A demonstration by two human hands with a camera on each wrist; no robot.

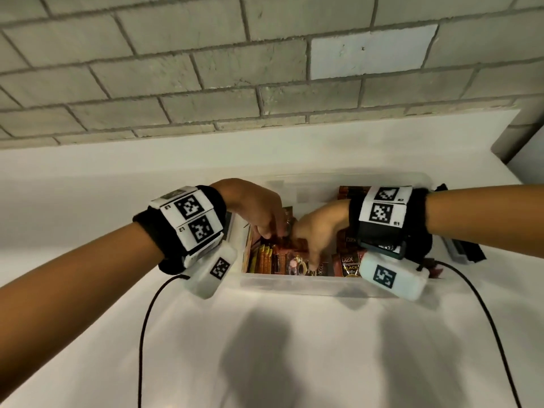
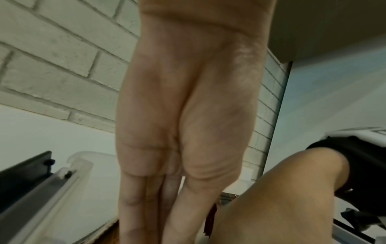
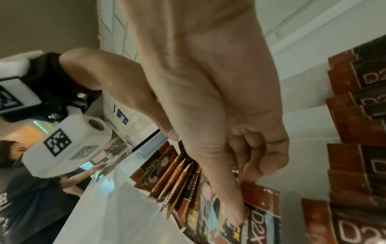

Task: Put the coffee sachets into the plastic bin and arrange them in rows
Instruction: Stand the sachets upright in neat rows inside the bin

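Observation:
A clear plastic bin stands on the white counter, and both hands reach down into it. Coffee sachets stand on edge in a row at its left end. More dark D2X sachets are stacked along the right side. My left hand comes in from the left; its fingers are straight, held together and point down among the sachets. My right hand comes in from the right and pinches a D2X sachet between one long digit and curled fingers. The two hands almost touch.
A brick wall runs behind the white counter. Black cables trail from both wrist units toward me. A black and grey object lies just right of the bin. A person stands further off in the right wrist view.

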